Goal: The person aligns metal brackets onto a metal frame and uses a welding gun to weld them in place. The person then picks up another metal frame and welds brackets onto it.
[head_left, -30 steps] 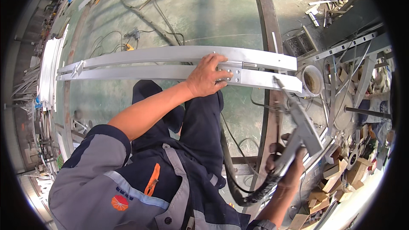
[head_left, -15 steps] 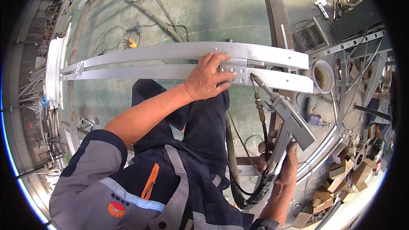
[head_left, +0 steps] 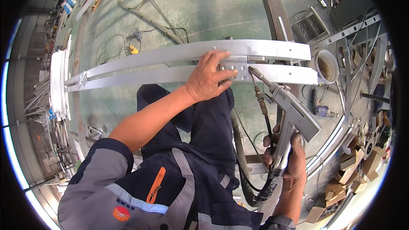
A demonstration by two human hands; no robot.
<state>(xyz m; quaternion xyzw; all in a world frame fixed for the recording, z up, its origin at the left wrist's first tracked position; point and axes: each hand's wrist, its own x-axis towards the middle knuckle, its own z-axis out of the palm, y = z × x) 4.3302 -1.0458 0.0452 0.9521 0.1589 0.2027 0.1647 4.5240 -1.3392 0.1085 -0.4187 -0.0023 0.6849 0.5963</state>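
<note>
Two long silvery metal bars [head_left: 157, 75] run side by side across in front of me. Between them, right of the middle, lies a metal hinge [head_left: 233, 73] with a holed leaf and a rod-like barrel. My left hand [head_left: 211, 76] is closed over its left part, with fingers on the barrel side and thumb on the leaf; the palm side is hidden. In my right hand [head_left: 294, 153] is a grey welding gun [head_left: 294, 113], fingers wrapped around its handle. Its thin nozzle points up and left, and the tip is at the right edge of the hinge's leaf.
A white bucket [head_left: 324, 69] stands by the bars' right ends. Behind it is a tray [head_left: 313, 26] of small parts. Cardboard boxes [head_left: 341, 172] pile up at the right. Hoses [head_left: 157, 24] and a power tool [head_left: 135, 35] lie on the green floor beyond the bars.
The view has shifted slightly. The welding gun's tip has moved a little away from me along the hinge leaf's right edge. My left hand keeps its place on the hinge.
</note>
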